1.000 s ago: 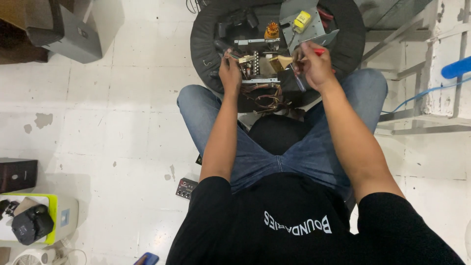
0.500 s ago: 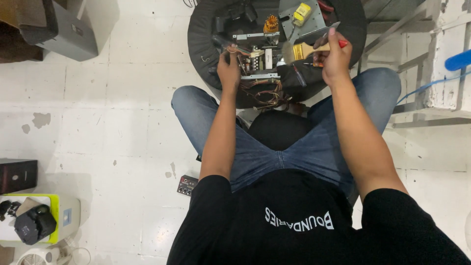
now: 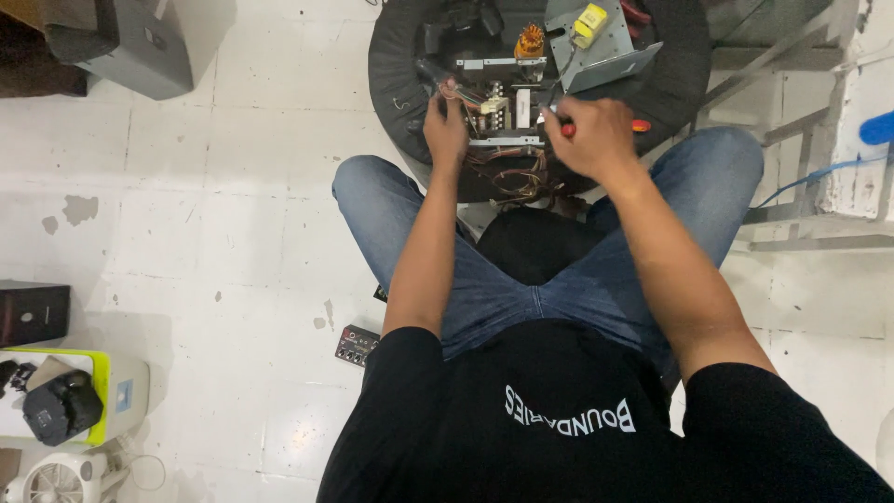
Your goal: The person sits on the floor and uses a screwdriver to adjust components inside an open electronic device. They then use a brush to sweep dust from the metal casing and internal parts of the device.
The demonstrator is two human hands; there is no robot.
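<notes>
I sit over a round black stool [image 3: 400,65] that carries an opened electronic unit [image 3: 507,112] with a circuit board, a copper coil and bundled wires. My left hand [image 3: 445,130] grips the wires at the unit's left edge. My right hand [image 3: 591,138] is closed around a red-handled screwdriver [image 3: 639,126], its tip pointing left into the board. A grey metal cover [image 3: 596,47] with a yellow part lies at the far side of the stool. My knees in blue jeans flank the stool.
A grey box [image 3: 140,47] stands far left on the white tiled floor. A small black module [image 3: 357,345] lies by my left thigh. A black speaker [image 3: 33,312], a green-rimmed tray [image 3: 102,396] and a small white fan [image 3: 56,480] sit lower left. A metal frame [image 3: 810,186] stands right.
My right hand has swung the screwdriver from up by the metal cover down and left onto the board. The brush it held before is gone. The left hand stays on the wires.
</notes>
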